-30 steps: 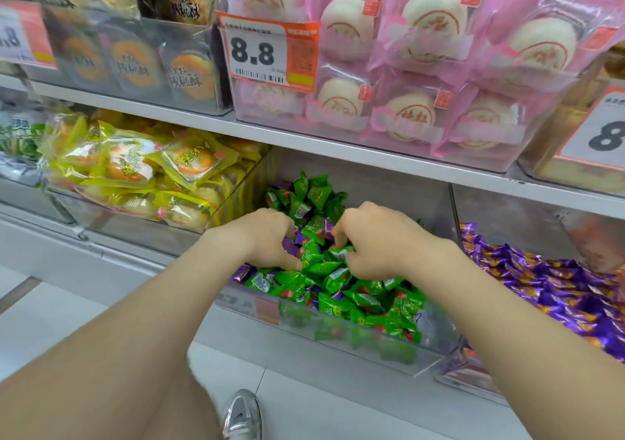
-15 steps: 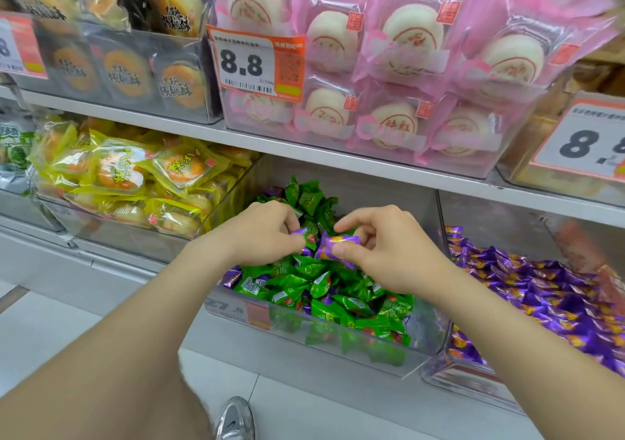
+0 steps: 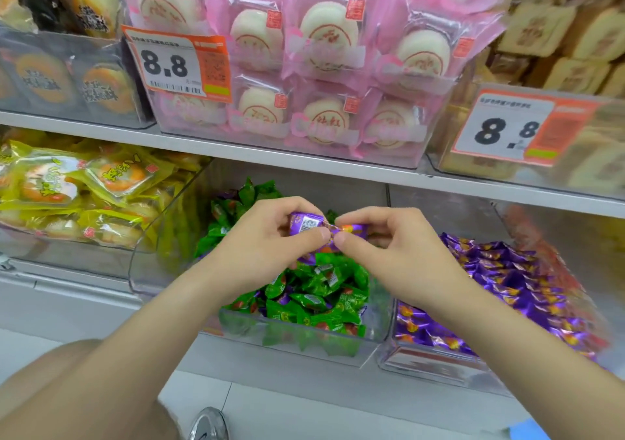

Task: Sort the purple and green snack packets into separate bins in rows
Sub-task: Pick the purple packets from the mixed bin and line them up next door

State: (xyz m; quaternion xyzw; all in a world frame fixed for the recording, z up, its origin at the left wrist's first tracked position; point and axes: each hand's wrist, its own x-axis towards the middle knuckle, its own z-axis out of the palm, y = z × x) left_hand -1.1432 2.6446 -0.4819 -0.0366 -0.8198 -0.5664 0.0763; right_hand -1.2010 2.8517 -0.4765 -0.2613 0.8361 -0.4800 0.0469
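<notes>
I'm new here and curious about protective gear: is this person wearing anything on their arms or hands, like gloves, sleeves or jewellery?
Nothing that shows. The left forearm and right forearm are bare to the frame's edge, with no sleeves in view. The left hand and right hand have no gloves, and no rings, watch or bracelets are visible.

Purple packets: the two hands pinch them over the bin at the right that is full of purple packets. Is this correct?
Not quite. The left hand and the right hand do pinch purple packets, but over the middle bin, which holds mostly green packets, not over the purple bin to its right. The head view shows this.
</notes>
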